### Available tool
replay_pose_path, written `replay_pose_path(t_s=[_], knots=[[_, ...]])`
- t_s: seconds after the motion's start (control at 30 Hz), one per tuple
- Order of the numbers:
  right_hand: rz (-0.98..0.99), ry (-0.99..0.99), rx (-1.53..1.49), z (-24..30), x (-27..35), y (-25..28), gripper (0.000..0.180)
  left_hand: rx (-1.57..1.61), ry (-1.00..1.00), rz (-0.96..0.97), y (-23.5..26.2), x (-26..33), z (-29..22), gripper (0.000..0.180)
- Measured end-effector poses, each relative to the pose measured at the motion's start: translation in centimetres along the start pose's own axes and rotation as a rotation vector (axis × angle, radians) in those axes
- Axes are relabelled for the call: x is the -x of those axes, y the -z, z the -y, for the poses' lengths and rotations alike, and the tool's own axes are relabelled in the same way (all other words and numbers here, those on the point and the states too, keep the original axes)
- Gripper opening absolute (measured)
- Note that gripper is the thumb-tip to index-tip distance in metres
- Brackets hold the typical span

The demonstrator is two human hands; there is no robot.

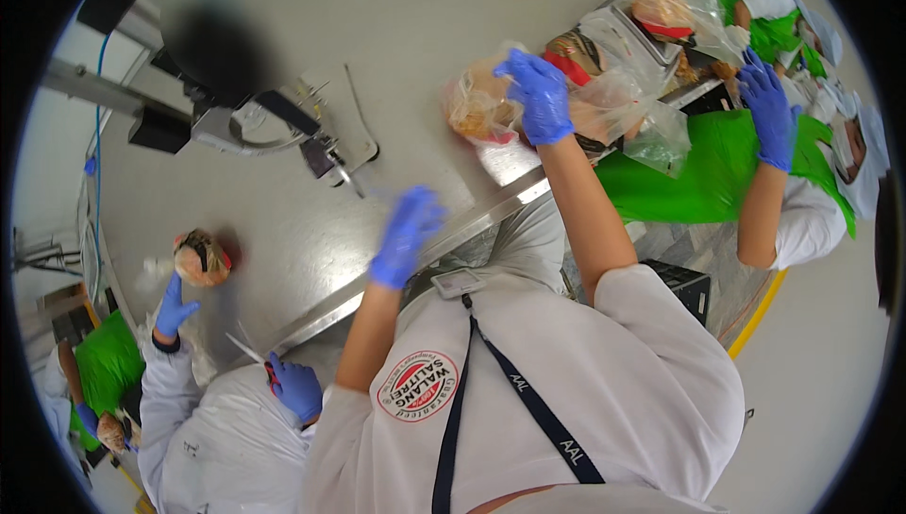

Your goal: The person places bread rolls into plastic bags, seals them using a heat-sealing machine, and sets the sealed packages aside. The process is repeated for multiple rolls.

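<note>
My right hand [540,94], in a blue glove, has its fingers closed at the top of a clear plastic bag [479,103]. Pinkish-tan contents fill the bag, which rests on the metal table [396,51] near its edge. Further left, my left hand [411,231], also blue-gloved, hovers over the table's near edge. Motion smears its fingers, and I cannot see anything in it. Ahead of that hand stands a metal machine [326,151] with a thin rod pointing toward me.
More filled bags [576,56] with red labels lie right of my hand, by a metal tray [642,33]. A co-worker in a green apron [679,169] stands at right. At left, another co-worker's gloved hands are near a packed bag [201,257] and a red-handled blade [247,349].
</note>
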State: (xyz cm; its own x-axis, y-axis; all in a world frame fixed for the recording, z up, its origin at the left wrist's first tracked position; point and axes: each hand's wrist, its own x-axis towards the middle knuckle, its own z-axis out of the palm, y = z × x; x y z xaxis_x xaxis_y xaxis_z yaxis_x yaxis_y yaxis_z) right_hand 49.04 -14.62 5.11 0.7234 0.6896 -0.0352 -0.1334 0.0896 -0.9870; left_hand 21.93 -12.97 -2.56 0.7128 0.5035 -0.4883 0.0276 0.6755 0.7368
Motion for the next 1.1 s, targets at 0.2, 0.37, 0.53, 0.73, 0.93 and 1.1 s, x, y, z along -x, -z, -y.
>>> replay_pose_path(t_s=[0.2, 0.37, 0.53, 0.73, 0.93, 1.1], knots=[[0.4, -0.549, -0.584, -5.6, 5.6, 1.9, 0.044, 0.602, 0.263, 0.038, -2.2, -7.1, 3.1, 0.021], [0.38, -0.685, -0.607, -7.5, 7.9, 2.9, 0.038, 0.71, 0.287, 0.027, 1.1, -8.8, 5.8, 0.018], [0.492, 0.134, 0.433, -9.4, 6.4, 1.2, 0.039, -0.718, -0.262, -0.378, 3.0, -10.4, 8.7, 0.027], [0.505, 0.372, 0.771, -10.6, 3.7, 0.3, 0.05, -1.725, -0.16, -0.294, 0.4, -6.4, 3.7, 0.032], [0.597, 0.183, 0.516, -11.2, 3.1, -0.2, 0.054, -1.652, 0.073, -0.242, 0.8, -4.1, 2.8, 0.026], [0.635, -0.234, 0.016, -12.5, 1.2, 0.6, 0.052, -0.395, -0.471, -0.5, 7.9, -6.5, 8.0, 0.036]])
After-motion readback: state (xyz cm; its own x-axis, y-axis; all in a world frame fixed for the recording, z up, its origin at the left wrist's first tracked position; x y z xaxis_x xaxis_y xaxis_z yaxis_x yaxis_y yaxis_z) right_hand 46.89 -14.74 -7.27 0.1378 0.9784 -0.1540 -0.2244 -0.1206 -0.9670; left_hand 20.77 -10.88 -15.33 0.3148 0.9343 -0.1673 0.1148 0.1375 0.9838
